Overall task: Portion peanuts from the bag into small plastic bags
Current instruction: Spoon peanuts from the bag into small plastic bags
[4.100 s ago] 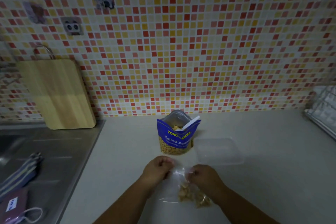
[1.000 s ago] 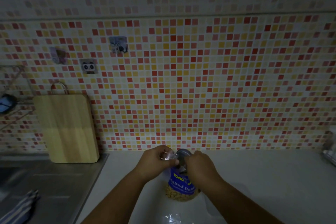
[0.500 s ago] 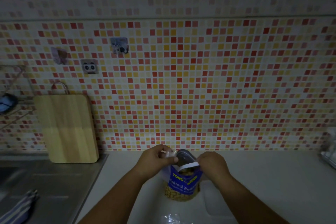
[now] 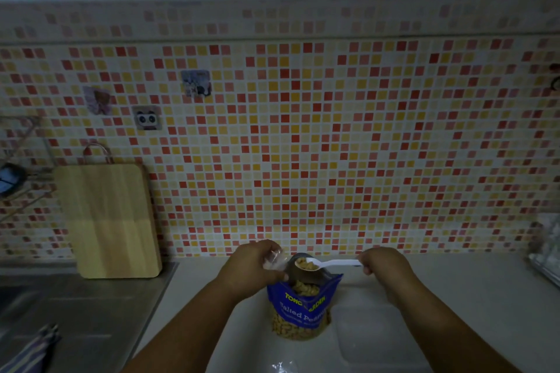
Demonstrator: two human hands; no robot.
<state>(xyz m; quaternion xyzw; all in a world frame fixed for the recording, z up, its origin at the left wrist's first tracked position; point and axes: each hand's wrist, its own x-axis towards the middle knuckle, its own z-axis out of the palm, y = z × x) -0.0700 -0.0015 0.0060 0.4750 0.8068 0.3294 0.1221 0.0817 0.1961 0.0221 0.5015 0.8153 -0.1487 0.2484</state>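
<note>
Gripping a limp small plastic bag (image 4: 274, 262), the left hand (image 4: 251, 266) steadies it; the right hand (image 4: 380, 262) pinches the light spoon (image 4: 325, 264) of loose peanuts (image 4: 306, 265).

Both your forearms reach forward from the bottom edge, converging toward centre. Your left hand (image 4: 253, 266) is curled, thumb and fingers pinched on a clear bag (image 4: 274, 260), knuckles up. Your right hand (image 4: 383, 263) is fisted around a spoon (image 4: 327, 264) handle, palm down, wrist slightly bent, level with the left. Hands apart, not touching.
</note>
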